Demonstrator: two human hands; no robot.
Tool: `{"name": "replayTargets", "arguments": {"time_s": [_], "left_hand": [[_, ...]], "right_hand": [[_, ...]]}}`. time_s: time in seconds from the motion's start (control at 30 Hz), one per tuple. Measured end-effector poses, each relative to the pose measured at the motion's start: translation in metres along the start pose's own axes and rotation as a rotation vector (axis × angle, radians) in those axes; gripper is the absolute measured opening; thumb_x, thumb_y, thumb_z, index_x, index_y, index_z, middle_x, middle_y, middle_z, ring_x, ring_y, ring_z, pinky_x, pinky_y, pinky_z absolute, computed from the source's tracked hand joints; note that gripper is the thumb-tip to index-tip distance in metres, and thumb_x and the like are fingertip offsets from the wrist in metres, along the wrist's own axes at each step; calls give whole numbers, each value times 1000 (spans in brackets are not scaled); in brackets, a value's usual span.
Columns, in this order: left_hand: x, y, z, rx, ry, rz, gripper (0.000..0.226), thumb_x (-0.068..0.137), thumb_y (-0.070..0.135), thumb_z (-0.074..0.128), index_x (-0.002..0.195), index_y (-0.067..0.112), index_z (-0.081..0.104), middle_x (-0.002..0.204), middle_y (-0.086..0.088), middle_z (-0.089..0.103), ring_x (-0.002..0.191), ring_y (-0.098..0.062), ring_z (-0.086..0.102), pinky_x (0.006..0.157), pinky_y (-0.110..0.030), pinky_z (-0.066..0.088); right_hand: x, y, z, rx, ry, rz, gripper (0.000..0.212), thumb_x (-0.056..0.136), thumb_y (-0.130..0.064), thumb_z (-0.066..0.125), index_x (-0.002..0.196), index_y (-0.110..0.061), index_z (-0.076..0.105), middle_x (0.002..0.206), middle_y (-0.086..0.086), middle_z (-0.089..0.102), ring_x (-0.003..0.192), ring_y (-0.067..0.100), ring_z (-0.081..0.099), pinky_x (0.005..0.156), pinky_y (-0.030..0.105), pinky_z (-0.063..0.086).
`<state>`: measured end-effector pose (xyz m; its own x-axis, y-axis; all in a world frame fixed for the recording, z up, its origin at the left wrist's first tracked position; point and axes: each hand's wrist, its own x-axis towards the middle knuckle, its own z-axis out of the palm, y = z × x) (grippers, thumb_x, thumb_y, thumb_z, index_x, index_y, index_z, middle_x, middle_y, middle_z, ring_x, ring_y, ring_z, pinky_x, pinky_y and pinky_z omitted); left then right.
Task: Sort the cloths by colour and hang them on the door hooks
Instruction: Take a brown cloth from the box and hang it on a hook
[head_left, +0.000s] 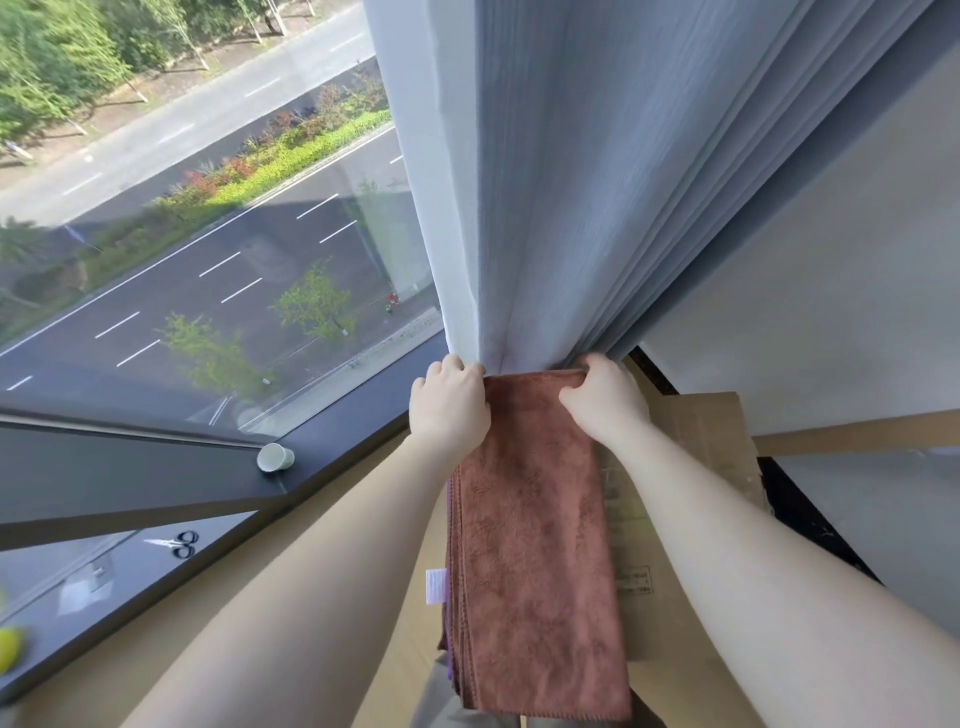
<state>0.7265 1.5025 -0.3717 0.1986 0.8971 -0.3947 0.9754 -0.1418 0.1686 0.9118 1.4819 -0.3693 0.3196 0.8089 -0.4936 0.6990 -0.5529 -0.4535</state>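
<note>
A brown cloth (535, 540) hangs lengthwise in front of me, just below the gathered grey curtain (571, 208). My left hand (449, 405) grips its top left corner and my right hand (605, 400) grips its top right corner. A purple cloth edge (448, 670) peeks out behind the brown cloth's left side, with a white label (435, 586) beside it. What the cloth's top edge hangs on is hidden by my hands and the curtain. No door hook is in view.
A large window (208, 234) fills the left, with a dark sill (332, 467) carrying a white cup (275, 457) and scissors (179, 544). Flattened cardboard (701, 457) leans at the right by a white wall. A yellow-green object (8, 649) sits at the far left edge.
</note>
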Motion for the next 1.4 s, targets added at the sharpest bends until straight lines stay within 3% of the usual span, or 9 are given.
{"name": "replayTargets", "arguments": {"time_s": [0.17, 0.47, 0.63, 0.73, 0.87, 0.93, 1.07, 1.27, 1.4], "left_hand": [[-2, -5, -2, -48, -29, 6, 26, 99, 21, 51, 119, 17, 67, 112, -8, 54, 111, -31, 53, 76, -37, 40], [-13, -1, -13, -140, -135, 15, 23, 90, 39, 63, 107, 26, 71, 95, 2, 65, 93, -28, 63, 68, -30, 41], [-26, -4, -23, -126, -230, 97, 20, 86, 40, 66, 83, 20, 61, 70, 4, 52, 79, -26, 57, 62, -30, 39], [-35, -2, -37, -134, -251, 129, 19, 83, 36, 67, 88, 18, 66, 66, 2, 51, 72, -24, 55, 61, -30, 43], [-50, 8, -61, -227, -297, 153, 16, 79, 27, 68, 94, 21, 71, 68, 2, 56, 70, -21, 55, 59, -27, 43], [-62, 13, -74, -317, -337, 154, 12, 80, 22, 68, 91, 19, 71, 68, 2, 58, 66, -19, 55, 56, -26, 41], [-86, 25, -91, -518, -356, 140, 10, 81, 17, 70, 90, 22, 70, 83, -5, 71, 75, -23, 66, 67, -28, 48], [-107, 47, -105, -808, -303, 125, 14, 83, 23, 78, 95, 17, 73, 92, -4, 78, 88, -22, 75, 87, -43, 60], [-122, 68, -112, -890, -314, 154, 15, 87, 30, 77, 99, 22, 77, 93, 2, 80, 88, -20, 77, 92, -45, 60]], "right_hand": [[-11, -4, -7, 12, -72, -2, 19, 83, -15, 59, 92, -19, 75, 91, 1, 73, 92, 26, 66, 77, 37, 59], [-31, 8, -16, 79, -92, 25, 33, 85, -24, 59, 117, -23, 65, 112, 0, 69, 101, 23, 62, 81, 34, 52], [-48, 11, -22, 129, -85, 40, 21, 84, -24, 61, 105, -25, 63, 100, -3, 69, 93, 22, 65, 76, 34, 53], [-62, 13, -29, 181, -76, 25, 14, 84, -20, 61, 97, -26, 62, 91, -6, 68, 87, 20, 65, 66, 30, 47], [-82, 18, -41, 307, -38, 22, 11, 85, -15, 61, 90, -24, 64, 89, -2, 70, 87, 21, 66, 76, 35, 52], [-94, 23, -47, 396, -22, 42, 13, 87, -12, 62, 94, -20, 68, 90, 0, 71, 82, 17, 65, 70, 29, 50], [-122, 38, -61, 623, 10, 108, 15, 91, -17, 70, 105, -17, 73, 96, -4, 74, 88, 12, 67, 69, 21, 48], [-148, 61, -80, 901, 47, 211, 35, 73, -46, 77, 99, -22, 79, 102, -5, 79, 108, 21, 70, 107, 43, 49], [-164, 75, -97, 1048, 86, 167, 22, 89, -28, 72, 106, -15, 75, 106, 5, 79, 107, 26, 73, 103, 47, 54]]}}
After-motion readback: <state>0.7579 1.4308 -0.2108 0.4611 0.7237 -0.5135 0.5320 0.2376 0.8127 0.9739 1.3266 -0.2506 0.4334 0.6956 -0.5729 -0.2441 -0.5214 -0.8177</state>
